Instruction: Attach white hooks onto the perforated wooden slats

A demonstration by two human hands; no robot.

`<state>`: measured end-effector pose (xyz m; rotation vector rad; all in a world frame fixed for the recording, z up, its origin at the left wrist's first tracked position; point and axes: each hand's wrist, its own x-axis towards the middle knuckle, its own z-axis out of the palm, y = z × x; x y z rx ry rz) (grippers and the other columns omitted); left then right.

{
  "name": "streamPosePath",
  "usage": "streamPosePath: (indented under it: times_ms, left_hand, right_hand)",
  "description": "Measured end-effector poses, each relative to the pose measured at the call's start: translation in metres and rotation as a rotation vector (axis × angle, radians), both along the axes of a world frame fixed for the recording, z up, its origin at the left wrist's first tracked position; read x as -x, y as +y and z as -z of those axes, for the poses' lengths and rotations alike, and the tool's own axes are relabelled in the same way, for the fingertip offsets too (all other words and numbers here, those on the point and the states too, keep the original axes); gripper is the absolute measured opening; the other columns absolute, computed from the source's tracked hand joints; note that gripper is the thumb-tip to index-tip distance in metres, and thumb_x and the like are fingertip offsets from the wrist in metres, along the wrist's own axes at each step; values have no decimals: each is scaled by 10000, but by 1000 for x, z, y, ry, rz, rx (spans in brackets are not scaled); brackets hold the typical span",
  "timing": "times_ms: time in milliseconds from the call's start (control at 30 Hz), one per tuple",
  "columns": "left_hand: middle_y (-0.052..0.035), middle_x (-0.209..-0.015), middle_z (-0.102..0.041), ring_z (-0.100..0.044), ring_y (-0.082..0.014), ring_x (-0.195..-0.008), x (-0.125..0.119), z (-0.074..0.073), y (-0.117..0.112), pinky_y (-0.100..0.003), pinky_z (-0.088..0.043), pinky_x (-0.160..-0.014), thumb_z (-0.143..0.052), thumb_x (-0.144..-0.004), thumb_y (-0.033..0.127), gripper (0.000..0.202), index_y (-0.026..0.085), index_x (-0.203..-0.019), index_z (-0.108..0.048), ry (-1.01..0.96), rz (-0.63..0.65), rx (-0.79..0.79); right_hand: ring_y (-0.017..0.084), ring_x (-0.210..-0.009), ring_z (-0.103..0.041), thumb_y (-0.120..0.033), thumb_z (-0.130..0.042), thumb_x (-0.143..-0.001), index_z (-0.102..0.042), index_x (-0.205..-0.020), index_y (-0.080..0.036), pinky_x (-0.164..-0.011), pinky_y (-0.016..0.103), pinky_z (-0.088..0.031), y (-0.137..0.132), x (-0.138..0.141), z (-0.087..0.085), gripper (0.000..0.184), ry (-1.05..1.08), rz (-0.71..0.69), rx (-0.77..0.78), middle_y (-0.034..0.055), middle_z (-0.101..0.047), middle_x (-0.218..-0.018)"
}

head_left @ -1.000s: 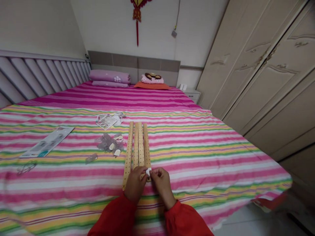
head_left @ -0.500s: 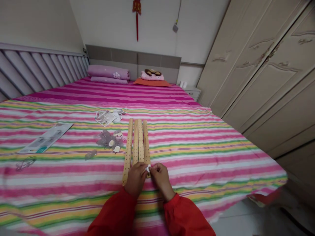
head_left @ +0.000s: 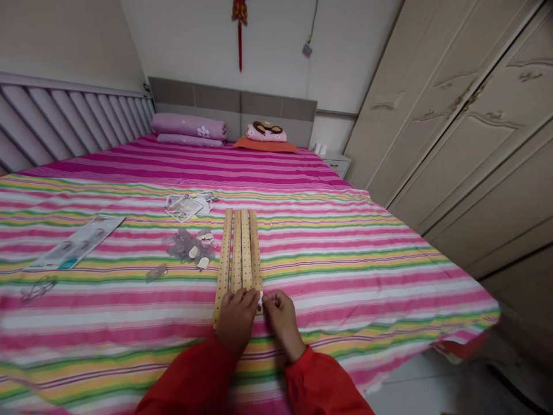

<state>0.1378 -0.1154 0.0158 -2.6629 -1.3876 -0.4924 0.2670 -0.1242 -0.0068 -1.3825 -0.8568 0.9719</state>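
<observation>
Four perforated wooden strips lie side by side, lengthwise away from me, on the striped cloth. My left hand rests across their near ends, its fingers close together and bent over the wood; the thumb is mostly hidden. At the near end of the rightmost strip is a small white piece, with something dark and shiny below it. My right hand pinches at the right edge of this piece, thumb and forefinger closed. The piece is too small to make out its kind.
Left of the strips lie a pile of clear plastic pieces with white tabs and a loose clear piece. Flat packets, a long clear package and thin wire loops lie farther off. The bed's edge drops away at right.
My left hand has let go of the white piece and spread over the strips' near ends. My right hand stays beside the white piece, which now sits against the rightmost strip.
</observation>
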Motion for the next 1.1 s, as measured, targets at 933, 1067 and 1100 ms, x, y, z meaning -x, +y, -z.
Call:
streamPosePath:
  times_ms: [933, 1067, 1100]
  left_hand:
    - [-58, -1226, -605, -507, -242, -1117, 6, -15, 4, -417, -372, -885, -454, -818, 113, 485, 329, -1236, -577, -116, -21, 250]
    - [-65, -1205, -621, -528, -201, -1098, 10, -10, 9, -380, -393, -901, -375, -862, 129, 484, 274, -1303, -514, -266, -53, 254]
    - [-70, -1186, -632, -535, -199, -1090, 10, -8, 10, -378, -399, -904, -369, -863, 127, 480, 255, -1302, -514, -300, -70, 244]
  right_hand:
    - [76, -265, -459, -219, -667, -545, -633, -466, -128, -251, 159, -197, -15, 9, -15, 125, 286, -198, 243, 4, -576, -374]
    - [53, -248, -402, -218, -661, -544, -628, -439, -130, -256, 173, -155, -16, 10, -15, 141, 320, -193, 207, 13, -592, -388]
    - [52, -249, -399, -223, -666, -544, -629, -444, -130, -258, 176, -151, -16, 11, -15, 141, 336, -191, 207, 16, -598, -397]
